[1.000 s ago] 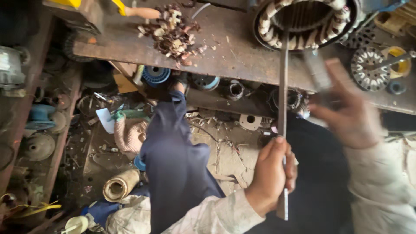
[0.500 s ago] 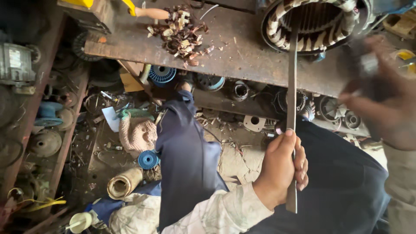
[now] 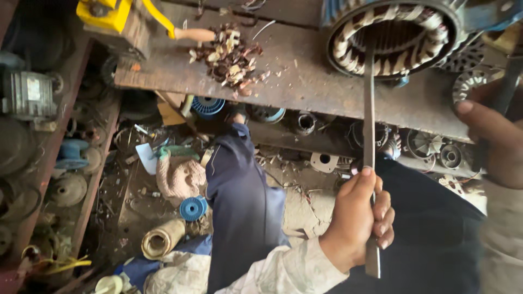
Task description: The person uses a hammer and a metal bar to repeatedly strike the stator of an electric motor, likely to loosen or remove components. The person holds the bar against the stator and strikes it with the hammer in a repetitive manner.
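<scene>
**Bar tip reaches the winding ring**

Since the earlier frames, the flat metal bar point(image 3: 369, 136) has come more upright and its far tip now meets the near rim of the wound stator point(image 3: 395, 38) on the counter point(image 3: 305, 81). Left hand point(image 3: 359, 218) is closed around the bar's lower end, long axis running straight away from the body. Right hand point(image 3: 493, 139), at the frame edge, wraps a dark handle; its grip is partly cut off, and it sits beside the stator.
</scene>
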